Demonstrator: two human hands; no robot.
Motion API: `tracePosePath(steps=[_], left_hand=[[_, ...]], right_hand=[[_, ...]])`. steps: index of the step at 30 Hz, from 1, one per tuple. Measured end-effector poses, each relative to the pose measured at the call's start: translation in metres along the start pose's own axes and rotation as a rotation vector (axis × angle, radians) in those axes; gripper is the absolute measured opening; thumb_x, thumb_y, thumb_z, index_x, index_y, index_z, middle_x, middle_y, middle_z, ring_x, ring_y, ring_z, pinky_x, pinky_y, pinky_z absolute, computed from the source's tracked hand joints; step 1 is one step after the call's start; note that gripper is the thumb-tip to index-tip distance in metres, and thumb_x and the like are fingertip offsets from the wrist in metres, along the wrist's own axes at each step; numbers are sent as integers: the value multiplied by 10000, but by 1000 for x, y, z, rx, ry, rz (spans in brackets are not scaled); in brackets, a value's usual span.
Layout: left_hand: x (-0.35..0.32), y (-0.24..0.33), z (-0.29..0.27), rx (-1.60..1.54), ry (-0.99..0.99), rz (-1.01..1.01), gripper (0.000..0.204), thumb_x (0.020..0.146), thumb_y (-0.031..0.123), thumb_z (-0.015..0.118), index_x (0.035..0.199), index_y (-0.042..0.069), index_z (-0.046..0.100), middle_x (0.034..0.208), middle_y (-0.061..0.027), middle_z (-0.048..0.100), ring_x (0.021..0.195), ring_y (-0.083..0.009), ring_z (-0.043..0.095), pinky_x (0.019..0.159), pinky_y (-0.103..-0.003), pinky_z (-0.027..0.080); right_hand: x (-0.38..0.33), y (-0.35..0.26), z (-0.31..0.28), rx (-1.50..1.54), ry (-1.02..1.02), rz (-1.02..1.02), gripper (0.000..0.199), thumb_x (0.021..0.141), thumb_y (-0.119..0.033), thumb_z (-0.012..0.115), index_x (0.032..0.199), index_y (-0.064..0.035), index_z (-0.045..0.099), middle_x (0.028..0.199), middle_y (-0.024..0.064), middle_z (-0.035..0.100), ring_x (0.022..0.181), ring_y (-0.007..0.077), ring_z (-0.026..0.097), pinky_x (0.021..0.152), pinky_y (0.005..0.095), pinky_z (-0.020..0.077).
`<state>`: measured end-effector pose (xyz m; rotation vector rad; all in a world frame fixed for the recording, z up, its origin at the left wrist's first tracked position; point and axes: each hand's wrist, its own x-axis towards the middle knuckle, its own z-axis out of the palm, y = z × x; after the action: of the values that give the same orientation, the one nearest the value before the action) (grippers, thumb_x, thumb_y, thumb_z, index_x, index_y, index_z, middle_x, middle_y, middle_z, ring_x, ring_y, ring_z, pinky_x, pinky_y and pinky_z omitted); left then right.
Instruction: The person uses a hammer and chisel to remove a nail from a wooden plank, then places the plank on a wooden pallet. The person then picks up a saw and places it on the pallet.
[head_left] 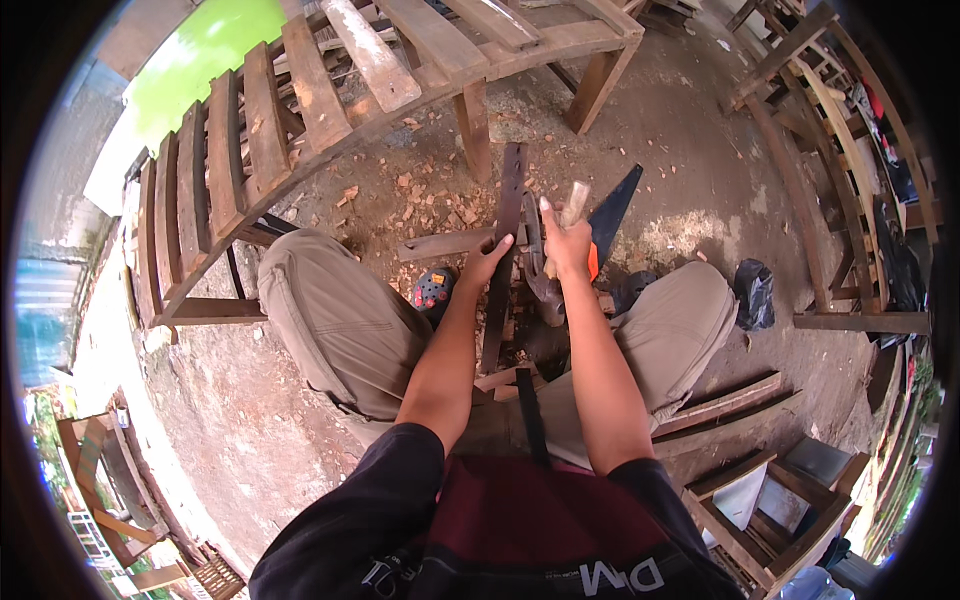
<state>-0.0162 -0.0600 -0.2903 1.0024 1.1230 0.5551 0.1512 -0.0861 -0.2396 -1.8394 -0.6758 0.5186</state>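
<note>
My left hand [484, 266] is closed around a dark wooden slat [513, 185], which stands lengthwise between my knees. Closed on the pale wooden handle of a hammer [574, 204], my right hand [568, 243] is just right of the slat. The hammer's dark metal head [545, 290] points down toward me. Between the slat and my right hand is a dark curved piece [531, 232]; I cannot tell its kind. A handsaw [616, 208] with a dark blade and orange handle sits just beyond my right hand, its handle partly hidden.
A long slatted wooden bench frame [320, 160] stands ahead and to the left. Wood chips [440, 205] litter the dirt floor, where another wooden piece [440, 246] lies. A black plastic bag [754, 294] is beyond my right knee. Wooden frames [790, 200] and loose boards [730, 400] are at right.
</note>
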Motion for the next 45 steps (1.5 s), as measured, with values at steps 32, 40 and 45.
tracePosePath(steps=[32,40,45], left_hand=[[29,-13,-47,72,539,92,298,905,256,665,955,-36,696,898,-176,723,873,-294,693,783,-391,509],[-3,-63,-38,357,572,156,304,884,271,661,865,-32,682,849,-204,713,840,-365,697,801,-449,520],[13,-8,1,140,669,210,313,921,268,635,813,-25,626,762,-140,684,690,-289,657,673,-420,500]], right_hand=[[-31,-45,-12,72,-161,132,494,898,-456,694,962,35,698,931,170,722,918,257,695,829,387,503],[-36,-34,-8,255,17,135,403,907,-375,712,842,23,692,773,86,699,723,172,659,688,335,505],[-33,-137,-56,160,64,-49,355,920,-356,719,785,-32,663,707,28,649,611,101,572,602,291,476]])
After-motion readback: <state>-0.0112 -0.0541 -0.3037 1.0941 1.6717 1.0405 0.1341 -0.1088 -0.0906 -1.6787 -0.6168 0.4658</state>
